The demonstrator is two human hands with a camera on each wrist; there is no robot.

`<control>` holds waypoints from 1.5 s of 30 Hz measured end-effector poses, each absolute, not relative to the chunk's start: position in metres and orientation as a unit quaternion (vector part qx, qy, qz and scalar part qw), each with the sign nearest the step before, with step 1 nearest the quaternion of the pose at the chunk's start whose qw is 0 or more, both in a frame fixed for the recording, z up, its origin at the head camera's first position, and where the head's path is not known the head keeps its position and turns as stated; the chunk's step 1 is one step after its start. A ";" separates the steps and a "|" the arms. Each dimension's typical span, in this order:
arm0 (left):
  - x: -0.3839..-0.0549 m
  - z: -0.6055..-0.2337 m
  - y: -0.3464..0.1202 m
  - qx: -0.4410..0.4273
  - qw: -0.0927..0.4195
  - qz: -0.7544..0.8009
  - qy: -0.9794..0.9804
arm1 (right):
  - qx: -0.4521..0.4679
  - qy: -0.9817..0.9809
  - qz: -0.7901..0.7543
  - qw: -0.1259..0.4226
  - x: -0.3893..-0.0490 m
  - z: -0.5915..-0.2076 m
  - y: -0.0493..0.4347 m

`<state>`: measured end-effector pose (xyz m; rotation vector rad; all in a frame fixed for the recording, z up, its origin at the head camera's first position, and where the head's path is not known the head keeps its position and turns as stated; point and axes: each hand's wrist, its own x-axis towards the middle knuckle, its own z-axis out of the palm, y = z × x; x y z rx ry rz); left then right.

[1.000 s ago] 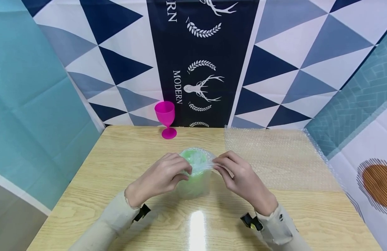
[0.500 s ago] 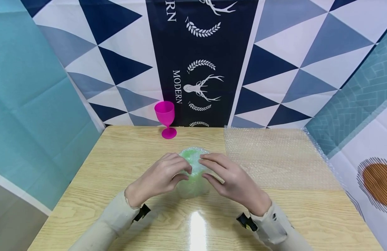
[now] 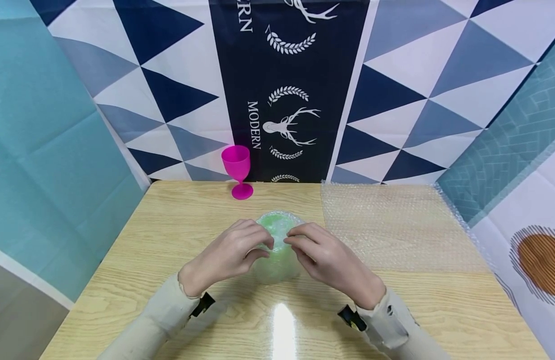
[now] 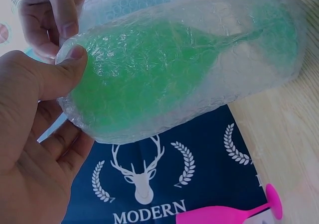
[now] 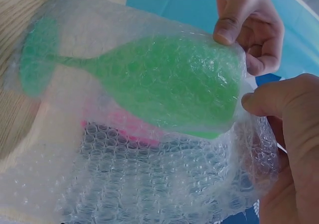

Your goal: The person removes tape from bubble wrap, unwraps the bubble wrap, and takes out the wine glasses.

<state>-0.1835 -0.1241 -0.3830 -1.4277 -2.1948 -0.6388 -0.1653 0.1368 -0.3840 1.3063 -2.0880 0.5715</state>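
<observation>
A green goblet (image 4: 144, 74) stands upright on the table, rolled inside clear bubble wrap (image 5: 139, 169); its bowl, stem and foot show through the layers. At the top left of the bundle my left hand (image 3: 232, 252) pinches the wrapped rim, thumb on one side and fingers on the other. My right hand (image 3: 324, 257) pinches the upper edge of the bubble wrap, close to the goblet's rim. In the right wrist view a looser flap of wrap hangs beside the bowl, below the thumb.
Toward the back of the wooden table (image 3: 169, 220) stands a magenta goblet (image 3: 237, 170), unwrapped. A flat sheet of bubble wrap (image 3: 394, 225) lies at the right and reaches the table's right edge. Patterned cloth (image 3: 295, 75) hangs behind the table.
My right hand has moved left, from holding a stretch of wrap out to the right to gripping it near the rim. The left hand has stayed at the rim.
</observation>
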 end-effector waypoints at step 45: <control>-0.193 -0.384 -0.141 -0.524 0.195 -0.249 -0.791 | 0.456 -0.797 0.232 0.320 -0.168 -0.387 0.162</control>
